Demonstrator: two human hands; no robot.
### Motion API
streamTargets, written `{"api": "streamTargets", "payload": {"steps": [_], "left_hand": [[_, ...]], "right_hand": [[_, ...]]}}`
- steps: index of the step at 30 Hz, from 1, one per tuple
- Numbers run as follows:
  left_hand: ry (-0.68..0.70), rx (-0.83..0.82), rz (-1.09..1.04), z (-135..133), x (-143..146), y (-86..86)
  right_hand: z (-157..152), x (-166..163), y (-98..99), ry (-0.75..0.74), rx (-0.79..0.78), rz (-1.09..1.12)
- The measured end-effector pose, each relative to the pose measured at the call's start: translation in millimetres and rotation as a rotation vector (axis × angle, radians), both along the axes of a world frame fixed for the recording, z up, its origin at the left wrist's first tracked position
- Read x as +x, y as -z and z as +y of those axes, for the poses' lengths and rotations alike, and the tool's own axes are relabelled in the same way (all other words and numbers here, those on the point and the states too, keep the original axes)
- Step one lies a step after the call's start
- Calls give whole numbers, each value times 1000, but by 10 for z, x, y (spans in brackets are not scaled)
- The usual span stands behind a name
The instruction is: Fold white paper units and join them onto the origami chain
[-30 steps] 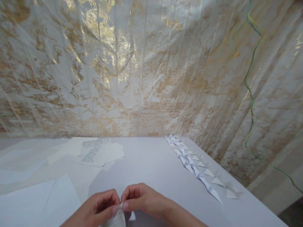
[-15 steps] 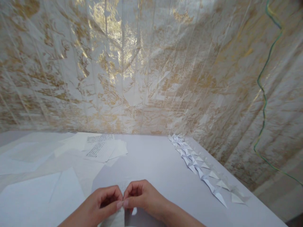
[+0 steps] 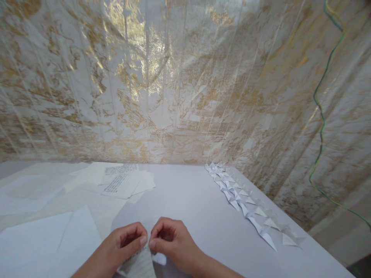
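At the front edge of the view, my left hand [image 3: 129,243] pinches the top corner of a folded piece of paper [image 3: 142,264] that carries faint lines of print. Just to its right, my right hand [image 3: 171,237] has thumb and forefinger pressed together at the same corner. A small gap shows between the fingertips of the two hands. Below the right fingers a small white patch [image 3: 159,258] is visible; what it is, I cannot make out. The lower part of the folded paper is cut off by the frame.
Folded white paper pieces [image 3: 243,208] lie in rows along the right side of the white table [image 3: 185,193]. Printed sheets [image 3: 124,183] are at the back left, blank sheets [image 3: 43,235] at the front left. A patterned gold-and-white curtain [image 3: 174,96] hangs behind, with a green cord [image 3: 321,135].
My fingertips have moved slightly apart, and more of the folded paper shows below them. The view has shifted a little.
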State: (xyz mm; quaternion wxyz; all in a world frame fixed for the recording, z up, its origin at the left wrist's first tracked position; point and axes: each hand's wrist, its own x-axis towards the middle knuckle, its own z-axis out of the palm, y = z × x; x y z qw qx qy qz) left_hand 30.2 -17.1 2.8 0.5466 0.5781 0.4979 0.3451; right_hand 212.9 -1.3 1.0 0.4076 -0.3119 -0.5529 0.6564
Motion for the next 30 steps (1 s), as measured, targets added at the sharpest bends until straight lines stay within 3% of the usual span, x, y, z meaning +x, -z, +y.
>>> {"api": "streamTargets", "payload": {"steps": [4, 11, 18, 20, 26, 30], "left_hand": [[19, -19, 5, 32, -29, 58], [-17, 18, 24, 16, -2, 0], [8, -18, -22, 64, -55, 76], [0, -11, -15, 67, -59, 75], [-11, 4, -16, 51, -42, 13], [-33, 3, -12, 52, -36, 45]], "right_hand": [[16, 10, 7, 1, 0, 0], [28, 7, 53, -29, -53, -51], [-33, 40, -91, 80, 339, -154], [-26, 42, -96, 75, 298, -132], [-2, 17, -4, -29, -17, -83], [-23, 17, 5, 16, 77, -126]]}}
